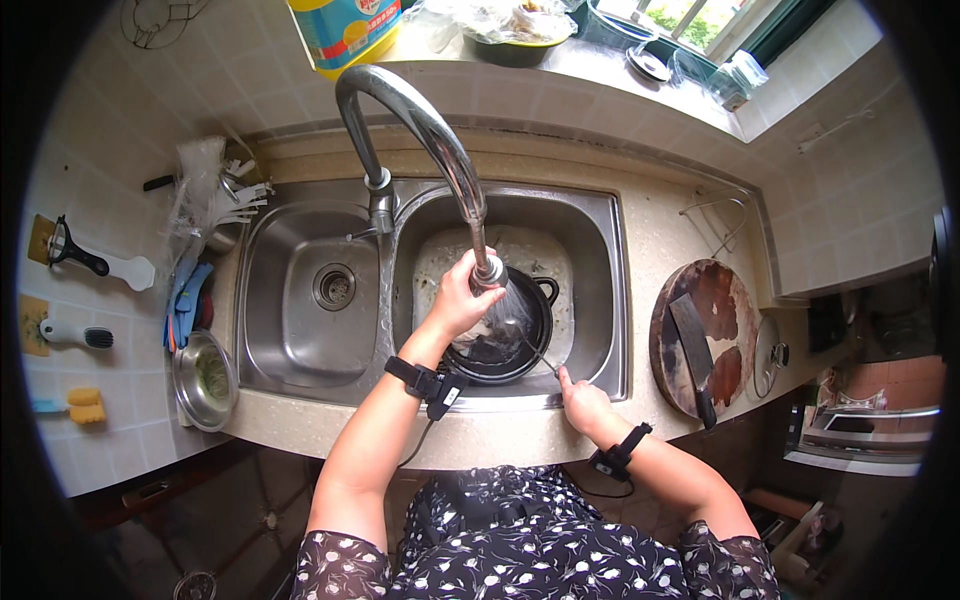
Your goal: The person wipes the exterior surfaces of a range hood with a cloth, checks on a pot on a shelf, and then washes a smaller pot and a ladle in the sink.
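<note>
My left hand grips the spray head of a tall chrome faucet. Water sprays from it into a black pot with a loop handle, which sits in the right basin of a steel double sink. Some pale food, partly hidden by the hand and spray, lies in the pot. At the pot's near right edge, my right hand is closed on the end of a thin metal utensil, whose tip reaches into the pot. Cloudy water with small bits surrounds the pot.
Left basin has a drain strainer. On the right counter, a cleaver lies on a round wooden chopping board beside a glass lid. A steel bowl and blue gloves are at the left. The windowsill holds a yellow-capped-off view container.
</note>
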`<action>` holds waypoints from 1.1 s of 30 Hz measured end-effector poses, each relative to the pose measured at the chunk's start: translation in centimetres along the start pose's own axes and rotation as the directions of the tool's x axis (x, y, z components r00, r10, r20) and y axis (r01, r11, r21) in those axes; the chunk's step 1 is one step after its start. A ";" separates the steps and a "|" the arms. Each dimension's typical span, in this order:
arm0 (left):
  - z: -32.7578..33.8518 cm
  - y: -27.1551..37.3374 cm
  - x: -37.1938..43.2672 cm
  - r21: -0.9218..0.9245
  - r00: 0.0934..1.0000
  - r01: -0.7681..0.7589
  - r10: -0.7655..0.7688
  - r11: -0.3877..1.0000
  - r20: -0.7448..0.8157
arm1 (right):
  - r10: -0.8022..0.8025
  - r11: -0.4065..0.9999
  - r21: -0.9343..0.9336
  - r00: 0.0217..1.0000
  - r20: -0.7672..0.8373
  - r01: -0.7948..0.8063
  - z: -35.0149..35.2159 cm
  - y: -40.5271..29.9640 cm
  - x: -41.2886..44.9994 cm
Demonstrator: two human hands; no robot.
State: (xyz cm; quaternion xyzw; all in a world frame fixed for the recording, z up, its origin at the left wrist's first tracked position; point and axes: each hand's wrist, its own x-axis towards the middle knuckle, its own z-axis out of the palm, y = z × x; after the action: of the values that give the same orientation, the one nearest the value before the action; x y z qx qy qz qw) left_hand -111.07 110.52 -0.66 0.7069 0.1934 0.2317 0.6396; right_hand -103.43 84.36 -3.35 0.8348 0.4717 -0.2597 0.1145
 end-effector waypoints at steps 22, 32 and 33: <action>-0.6 -1.0 0.0 0.200 1.000 -0.010 0.015 0.980 -0.025 | -0.024 0.927 0.371 0.983 0.182 -0.046 -1.4 0.6 1.8; 1.8 -12.9 -2.5 0.884 0.509 0.019 -0.765 0.468 0.394 | 0.161 0.910 0.391 0.987 -0.030 -0.136 -1.2 0.8 3.9; 2.1 -13.2 -2.5 0.884 0.499 0.010 -0.768 0.468 0.401 | 0.167 0.910 0.393 0.984 -0.062 -0.130 -1.0 0.8 4.4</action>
State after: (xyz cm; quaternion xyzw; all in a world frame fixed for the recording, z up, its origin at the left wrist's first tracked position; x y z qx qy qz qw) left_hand -111.62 108.78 -14.19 0.8578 0.1589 -0.3827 0.3041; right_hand -100.58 87.60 -4.97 0.8857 0.3510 -0.2988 -0.0555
